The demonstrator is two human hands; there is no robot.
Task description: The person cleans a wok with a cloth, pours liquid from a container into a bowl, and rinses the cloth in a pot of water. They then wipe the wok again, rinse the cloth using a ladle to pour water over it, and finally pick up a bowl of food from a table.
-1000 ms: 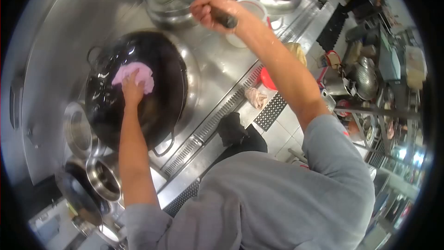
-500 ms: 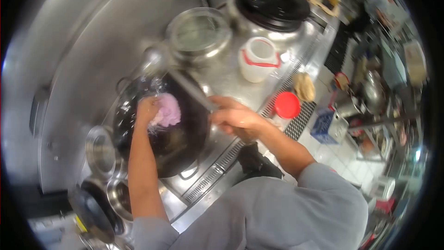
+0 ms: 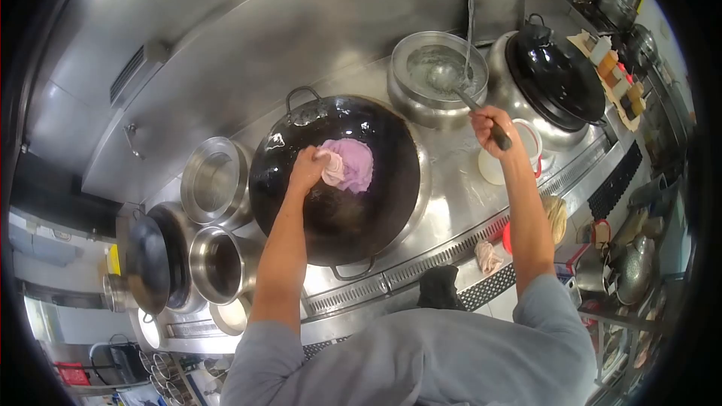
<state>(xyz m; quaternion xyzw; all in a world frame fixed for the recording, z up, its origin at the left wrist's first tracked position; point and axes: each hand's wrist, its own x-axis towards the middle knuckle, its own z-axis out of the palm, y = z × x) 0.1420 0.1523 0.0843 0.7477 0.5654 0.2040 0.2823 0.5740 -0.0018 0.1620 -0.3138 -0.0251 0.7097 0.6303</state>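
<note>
A large black wok (image 3: 342,229) sits on the steel range. My left hand (image 3: 307,170) is closed on a bunched cloth (image 3: 353,164), purple with a paler pink part, resting against the inside of the wok. To the right, my right hand (image 3: 492,129) grips the dark handle of a ladle (image 3: 468,98). The ladle's bowl is in the water of a round steel pot (image 3: 427,110) behind the wok. A stream of water (image 3: 470,26) runs down into that pot from a tap.
A dark-lidded pot (image 3: 556,68) stands at the back right, near several bottles (image 3: 608,64). A white tub (image 3: 491,168) is partly behind my right forearm. Steel pots (image 3: 213,180) stand left of the wok. A crumpled cloth (image 3: 487,257) lies by the front edge.
My right hand has carried the ladle from over the wok to the water pot on the right. My left hand still holds the cloth in the wok. The view has turned.
</note>
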